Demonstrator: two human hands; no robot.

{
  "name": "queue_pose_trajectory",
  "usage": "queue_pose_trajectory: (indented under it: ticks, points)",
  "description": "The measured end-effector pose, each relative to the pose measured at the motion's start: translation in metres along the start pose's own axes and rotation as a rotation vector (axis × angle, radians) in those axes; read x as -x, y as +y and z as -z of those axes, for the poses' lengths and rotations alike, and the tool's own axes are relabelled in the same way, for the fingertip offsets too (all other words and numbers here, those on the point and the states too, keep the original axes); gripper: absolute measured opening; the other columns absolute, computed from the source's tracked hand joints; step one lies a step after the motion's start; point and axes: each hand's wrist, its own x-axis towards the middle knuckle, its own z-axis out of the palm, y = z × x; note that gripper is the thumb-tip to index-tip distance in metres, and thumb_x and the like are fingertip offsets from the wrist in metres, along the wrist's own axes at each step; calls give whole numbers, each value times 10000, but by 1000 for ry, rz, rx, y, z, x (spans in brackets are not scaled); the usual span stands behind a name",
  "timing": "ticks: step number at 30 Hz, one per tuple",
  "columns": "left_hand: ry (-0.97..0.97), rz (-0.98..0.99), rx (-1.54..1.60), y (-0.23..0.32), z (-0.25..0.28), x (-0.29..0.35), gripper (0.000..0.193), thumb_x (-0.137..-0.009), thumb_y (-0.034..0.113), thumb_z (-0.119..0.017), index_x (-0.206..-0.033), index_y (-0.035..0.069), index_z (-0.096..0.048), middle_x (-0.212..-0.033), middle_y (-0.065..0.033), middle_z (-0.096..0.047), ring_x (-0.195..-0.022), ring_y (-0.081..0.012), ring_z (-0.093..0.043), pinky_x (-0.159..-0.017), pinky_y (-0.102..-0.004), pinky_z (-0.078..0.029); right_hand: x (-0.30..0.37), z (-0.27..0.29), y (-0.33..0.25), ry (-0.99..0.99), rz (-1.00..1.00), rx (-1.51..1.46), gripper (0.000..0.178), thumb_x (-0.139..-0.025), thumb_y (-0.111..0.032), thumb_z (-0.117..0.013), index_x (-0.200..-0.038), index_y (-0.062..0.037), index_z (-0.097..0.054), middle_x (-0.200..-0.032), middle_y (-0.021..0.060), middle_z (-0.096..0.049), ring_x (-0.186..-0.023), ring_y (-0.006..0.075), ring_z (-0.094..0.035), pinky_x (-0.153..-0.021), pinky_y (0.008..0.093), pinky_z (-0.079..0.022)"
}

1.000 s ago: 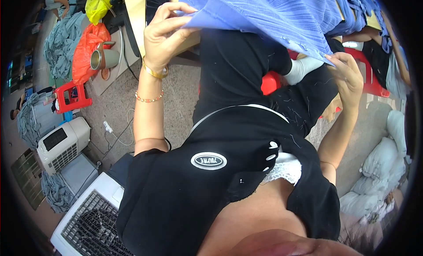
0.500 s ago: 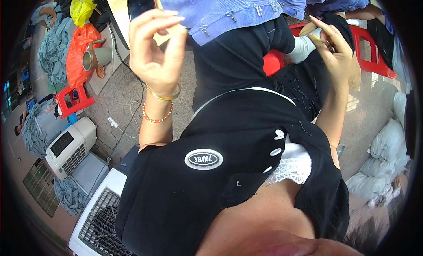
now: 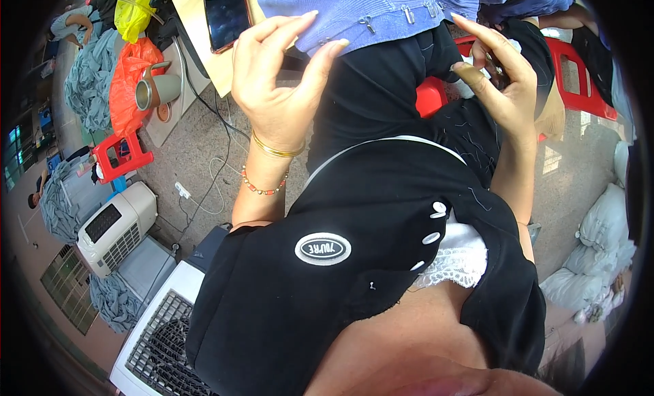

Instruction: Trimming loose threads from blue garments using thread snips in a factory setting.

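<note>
Blue garment (image 3: 347, 11): finely ribbed cloth, draped across the table edge and the person's lap, its hem hanging towards me. Metal pins (image 3: 408, 14): small, looped, in a row along that hem.

Left hand (image 3: 276, 76): released, fingers fanned, thumb and forefinger apart before the garment's near corner; contact I cannot tell. At its wrist, a smooth gold bangle (image 3: 276, 149) and a bracelet (image 3: 266, 190) of coral and gold beads.

Right hand (image 3: 501, 89): raised by the hem's other end, thumb and forefinger parted, remaining fingers curled in shadow; whether they grip anything I cannot tell.

Phone (image 3: 227, 18): flat dark glass, on the pale tabletop (image 3: 187, 18) beyond the left hand.

Trousers (image 3: 381, 89): matt black cloth, strewn with loose pale threads.

Top (image 3: 272, 294): black, white buttons (image 3: 430, 238) at the placket; oval badge (image 3: 323, 249), white-rimmed, pale lettering on dark ground.

Mug (image 3: 162, 91): cylindrical, grey and brown, handled, beside a crinkled red plastic bag (image 3: 133, 76).
</note>
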Motion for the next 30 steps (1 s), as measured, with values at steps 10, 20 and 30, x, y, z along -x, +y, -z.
queue_pose_trajectory:
  ticks: [10, 20, 30]
  points:
    - [43, -84, -92, -7, -4, -1, 266, -708, 65, -888, -953, 74, -786, -987, -43, -696, -815, -165, -607, -695, -268, -495, -3, -6, -8, -10, 9, 16, 534, -782, -112, -844, -1297, -122, -699, -967, 0, -668, -781, 89, -540, -691, 218, -443]
    - [145, -218, -27, -21, -16, 5, 324, -697, 6, -879, -1001, 85, -797, -966, -48, -699, -801, -166, -663, -644, -263, -525, -8, -10, -12, -31, 50, -7, 536, -789, -96, -836, -1305, -115, -692, -943, 8, -663, -746, 95, -522, -664, 227, -425]
    - [104, -345, -111, -25, -9, -1, 233, -742, 20, -838, -962, 65, -778, -906, -51, -757, -773, -188, -718, -671, -269, -540, -13, -15, -17, -90, 143, 10, 683, -739, -101, -849, -1384, -71, -625, -1026, 40, -612, -827, 128, -513, -722, 252, -439]
